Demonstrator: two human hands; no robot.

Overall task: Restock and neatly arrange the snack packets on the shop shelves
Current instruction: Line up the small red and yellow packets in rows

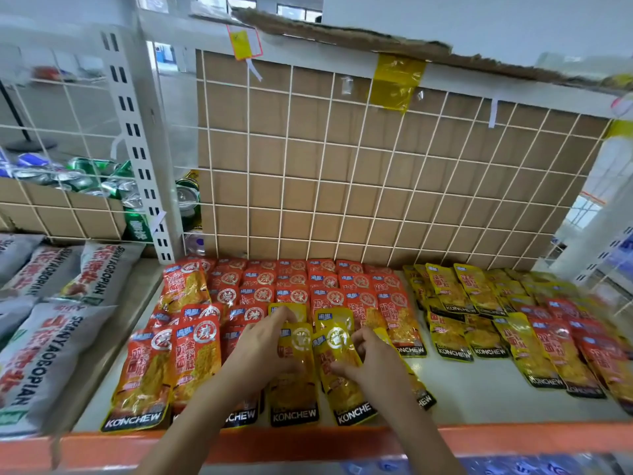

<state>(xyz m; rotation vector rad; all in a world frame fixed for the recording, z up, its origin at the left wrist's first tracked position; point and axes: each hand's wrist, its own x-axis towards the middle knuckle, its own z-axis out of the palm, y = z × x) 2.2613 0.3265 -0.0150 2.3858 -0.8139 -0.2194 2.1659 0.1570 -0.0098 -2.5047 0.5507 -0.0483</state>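
**Yellow among red: mind the front row**

Starting far left with grey packets point(44, 337) in the next bay and cans point(85, 176) behind the wire grid point(342, 166) (neither in the way). Moving on to red packets point(191, 358), overlapped in rows on the shelf point(479, 389), with the front ones reaching the orange lip point(513, 437). Then the left hand point(263, 347), laid palm down over the yellow packets point(337, 365) at mid-shelf; cannot tell through the blur whether gripping or only pressing. Next the right hand point(370, 365), pinching one of these by its right edge, thumb across the face.

Likely to go wrong here: dragging glossy neighbours askew while lifting, or knocking the front row off the lip, being overlapped and slippery. Hemmed in on the left by red rows, so little room for sliding. Further right, bare shelf, then a yellow group point(455, 296) and a mixed red-and-yellow lot point(561, 344), probably awaiting sorting.
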